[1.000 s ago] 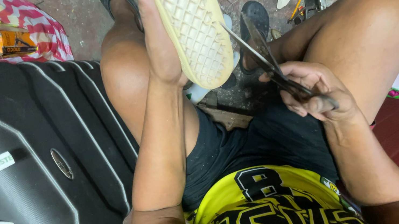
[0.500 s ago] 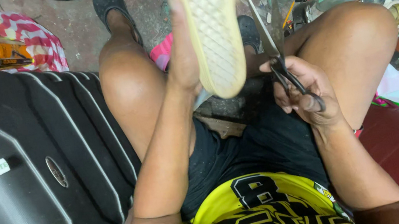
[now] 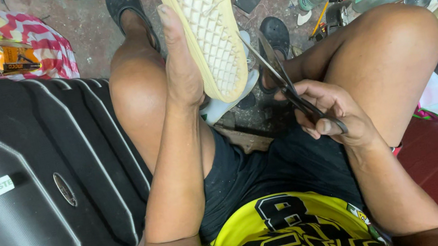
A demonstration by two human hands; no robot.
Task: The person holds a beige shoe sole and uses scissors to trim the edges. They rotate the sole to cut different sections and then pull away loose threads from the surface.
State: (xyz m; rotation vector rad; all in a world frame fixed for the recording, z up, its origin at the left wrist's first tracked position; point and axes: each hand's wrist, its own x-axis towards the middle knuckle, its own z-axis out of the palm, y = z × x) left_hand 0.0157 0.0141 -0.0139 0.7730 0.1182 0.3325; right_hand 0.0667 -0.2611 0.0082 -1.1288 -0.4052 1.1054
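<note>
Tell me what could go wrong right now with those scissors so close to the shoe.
1. The scissors in the right hand point at the pale sole close to the left hand; a slip might nick the fingers.
2. The blades hang above the bare thigh; losing grip could cut it.
3. The shoe is held by one hand only, so it may twist.

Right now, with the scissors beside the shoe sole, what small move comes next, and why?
Probably bring the scissors left to the edge of the shoe sole. The left hand holds the sole tread-up, and the right hand grips the handles, but the blade tips sit just off the sole's right rim.
</note>
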